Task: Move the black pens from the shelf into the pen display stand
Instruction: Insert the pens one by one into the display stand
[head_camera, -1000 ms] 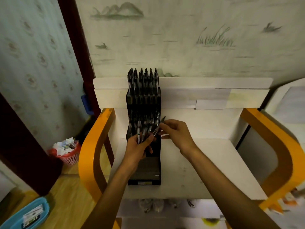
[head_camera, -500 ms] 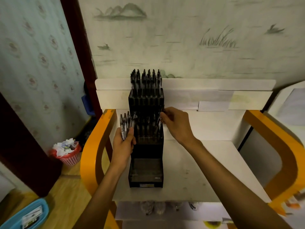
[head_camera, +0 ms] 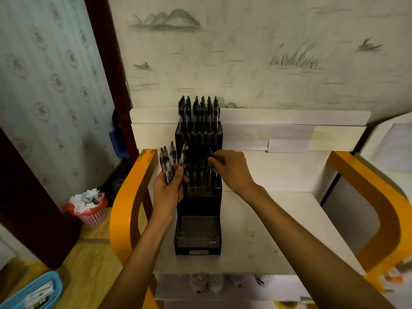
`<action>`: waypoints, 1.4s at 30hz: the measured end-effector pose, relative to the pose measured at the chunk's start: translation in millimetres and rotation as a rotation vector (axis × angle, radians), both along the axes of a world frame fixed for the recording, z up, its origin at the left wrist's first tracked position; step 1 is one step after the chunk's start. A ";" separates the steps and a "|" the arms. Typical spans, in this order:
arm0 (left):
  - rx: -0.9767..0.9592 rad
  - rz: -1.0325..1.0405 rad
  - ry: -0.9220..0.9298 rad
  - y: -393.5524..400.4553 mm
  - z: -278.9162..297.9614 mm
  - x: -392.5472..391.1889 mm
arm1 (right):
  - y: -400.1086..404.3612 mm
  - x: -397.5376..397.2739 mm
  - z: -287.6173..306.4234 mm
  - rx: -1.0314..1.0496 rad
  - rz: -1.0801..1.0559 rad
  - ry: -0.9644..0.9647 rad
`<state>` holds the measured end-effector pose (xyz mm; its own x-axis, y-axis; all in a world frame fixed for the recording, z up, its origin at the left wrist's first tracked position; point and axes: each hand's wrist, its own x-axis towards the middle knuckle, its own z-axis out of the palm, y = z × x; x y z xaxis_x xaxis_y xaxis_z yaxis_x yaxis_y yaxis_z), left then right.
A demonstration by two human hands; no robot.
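Fingers (head_camera: 217, 160) of your right hand (head_camera: 231, 170) pinch the top of one pen (head_camera: 210, 152) and are lowering it into the middle tier of the stand (head_camera: 198, 233), at the tier's 3 o'clock end; whether its tip has found a slot cannot be told, since the hand and the dark plastic hide it. Your left hand (head_camera: 169, 192) is curled round a bundle (head_camera: 170, 162) of about four or five pens, tips down in the fist and caps fanned upward, just beside the stand at its 9 o'clock. The stand sits on the white shelf (head_camera: 267, 219), its top tier at 12 o'clock full of pens, its middle tier part filled, the tray at 6 o'clock apparently bare. To seat this pen well, keep it upright and in line with the slot, let it drop straight, and release only when it stands without leaning on its neighbours. Keep your knuckles off the pens already placed, which look easy to knock askew. Hold the bundle firmly; one pen splays out toward 1 o'clock and could slip as you pick the next.
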<state>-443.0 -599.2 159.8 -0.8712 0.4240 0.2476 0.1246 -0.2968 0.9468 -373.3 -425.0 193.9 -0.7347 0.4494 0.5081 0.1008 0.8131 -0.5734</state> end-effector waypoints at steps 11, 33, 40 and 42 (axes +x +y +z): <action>-0.106 0.014 0.044 -0.3 -7.7 0.3 | -2.0 6.5 -16.1 0.015 -0.080 -0.181; -0.203 -0.064 0.027 20.0 -13.6 11.4 | -20.0 16.9 10.2 -0.679 0.117 0.189; -0.249 0.008 0.138 16.2 -13.1 5.9 | -11.7 16.4 16.7 -0.754 0.053 0.257; -0.274 0.101 0.186 11.8 -17.3 2.0 | -1.6 19.5 19.6 -0.616 -0.010 0.272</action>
<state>-441.0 -587.4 142.5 -0.8627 0.4106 0.2952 0.3186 -0.0119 0.9478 -353.7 -426.6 213.6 -0.6115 0.7222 0.3233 -0.1068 0.3294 -0.9381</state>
